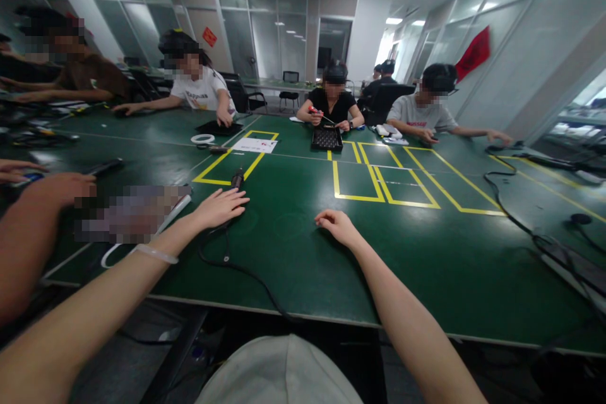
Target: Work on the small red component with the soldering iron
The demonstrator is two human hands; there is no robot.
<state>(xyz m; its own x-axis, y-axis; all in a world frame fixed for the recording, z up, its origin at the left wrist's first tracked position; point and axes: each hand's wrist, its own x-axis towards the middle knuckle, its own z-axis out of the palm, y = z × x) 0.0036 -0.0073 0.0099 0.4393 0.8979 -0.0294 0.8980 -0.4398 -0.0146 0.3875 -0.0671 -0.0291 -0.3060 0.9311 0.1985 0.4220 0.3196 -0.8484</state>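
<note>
My left hand (pixel 221 206) lies flat on the green table (pixel 303 265), fingers stretched out, holding nothing. Its fingertips are close to a black corded tool (pixel 237 178) whose cable (pixel 237 265) runs back under my wrist toward the table's front edge. A white bracelet sits on my left wrist. My right hand (pixel 337 225) rests on the table to the right, fingers loosely curled inward, with nothing visible in them.
Yellow tape rectangles (pixel 379 180) mark the table. Across it sit several people; one works over a black tray (pixel 326 137) with a red-handled tool. A white tape roll (pixel 202 138) and paper sheet (pixel 254 144) lie far left. Cables (pixel 534 233) trail at right. Another person's arm (pixel 28 227) is at left.
</note>
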